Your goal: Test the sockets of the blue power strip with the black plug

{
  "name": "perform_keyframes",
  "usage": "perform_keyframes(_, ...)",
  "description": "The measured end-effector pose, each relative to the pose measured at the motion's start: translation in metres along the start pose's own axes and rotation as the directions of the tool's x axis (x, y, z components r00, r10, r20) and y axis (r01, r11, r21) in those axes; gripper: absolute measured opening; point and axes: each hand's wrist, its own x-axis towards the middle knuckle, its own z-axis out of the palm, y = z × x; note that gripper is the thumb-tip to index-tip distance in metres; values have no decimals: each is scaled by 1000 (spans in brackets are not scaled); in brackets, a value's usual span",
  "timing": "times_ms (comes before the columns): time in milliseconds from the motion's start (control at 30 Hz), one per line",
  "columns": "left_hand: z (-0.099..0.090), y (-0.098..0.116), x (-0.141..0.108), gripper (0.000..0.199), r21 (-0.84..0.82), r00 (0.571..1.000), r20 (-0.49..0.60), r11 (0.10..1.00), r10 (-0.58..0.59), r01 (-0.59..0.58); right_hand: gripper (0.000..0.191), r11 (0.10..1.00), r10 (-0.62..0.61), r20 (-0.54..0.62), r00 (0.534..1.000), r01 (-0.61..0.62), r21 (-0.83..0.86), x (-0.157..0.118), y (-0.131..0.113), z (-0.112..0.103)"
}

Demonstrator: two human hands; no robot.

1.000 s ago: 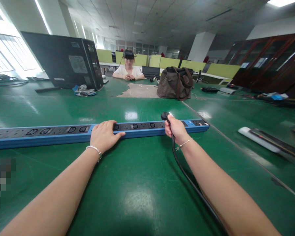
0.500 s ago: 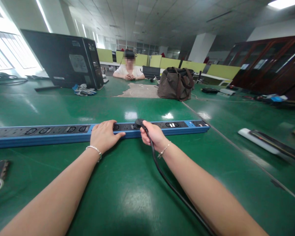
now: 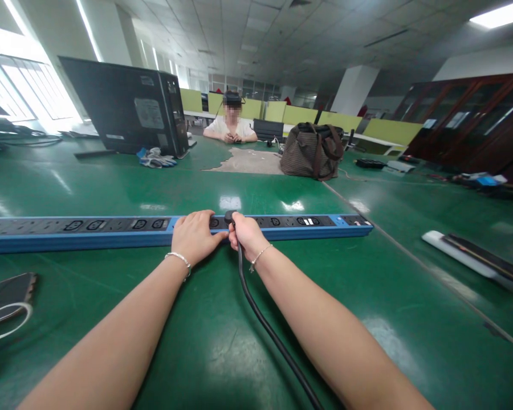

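Note:
A long blue power strip (image 3: 269,233) with black sockets lies across the green table. My left hand (image 3: 195,234) grips it near the middle, fingers over the top and thumb along the front side. Just to the right, my right hand (image 3: 245,234) is closed around a black power plug (image 3: 229,217), held at the sockets beside my left fingers. Whether its pins are in a socket is hidden. From the plug a thick black cable (image 3: 260,319) runs down toward the bottom edge.
On the green table (image 3: 188,191) stand a black computer case (image 3: 128,108) and a brown bag (image 3: 312,151). Gloves (image 3: 156,158) lie by the case. A phone (image 3: 8,293) with a white cable is at left, a white-and-black bar (image 3: 461,253) at right. A person (image 3: 231,128) sits opposite.
My right hand has moved the plug left along the power strip, closer to my left hand. My left hand keeps its place on the strip. The view has shifted slightly.

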Motion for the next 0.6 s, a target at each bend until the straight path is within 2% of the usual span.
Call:
perform_keyframes(133, 1, 0, 0, 58, -7, 1000, 4, 1000, -4, 4, 39, 999, 26, -43, 999, -27, -27, -1, -6, 7)
perform_keyframes(367, 1, 0, 1, 52, 2, 1000, 4, 1000, -11, 11, 45, 975, -18, -74, 997, 2, -222, 6, -3, 14)
perform_keyframes(600, 0, 1, 1, 52, 13, 1000, -4, 1000, -15, 15, 45, 992, 8, -100, 995, -20, -121, -1, -3, 17)
